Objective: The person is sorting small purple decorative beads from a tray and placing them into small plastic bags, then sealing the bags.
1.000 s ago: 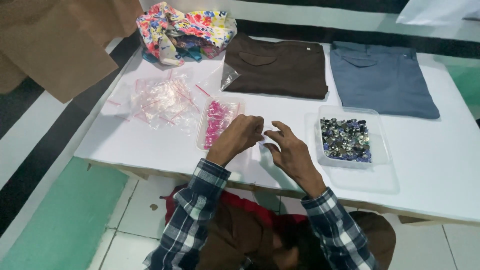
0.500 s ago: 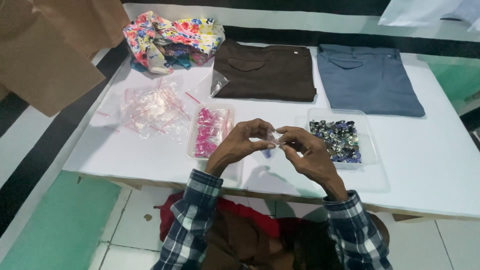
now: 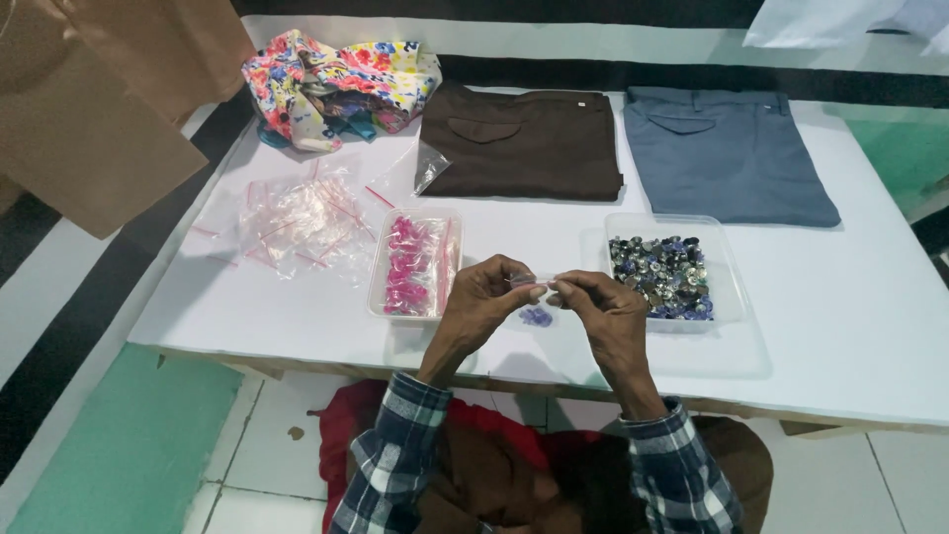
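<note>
While both plaid-sleeved forearms rise from the bottom edge, the left hand (image 3: pixel 484 302) and right hand (image 3: pixel 605 309) meet above the near part of a white table (image 3: pixel 850 326), fingertips pinching the two ends of a small clear plastic bag (image 3: pixel 539 285) held level between them. Small bluish pieces hang inside it, just below the fingers. Each wrist bends inward, knuckles up. Just left of the hands sits a clear tray of pink bagged items (image 3: pixel 415 265); just right, a clear tray of dark shiny beads (image 3: pixel 662 272). Farther left lies a loose heap of empty clear bags (image 3: pixel 297 220). At the far edge lie brown folded trousers (image 3: pixel 519 143), grey-blue folded trousers (image 3: pixel 727 153) and a crumpled floral cloth (image 3: pixel 341 84).
</note>
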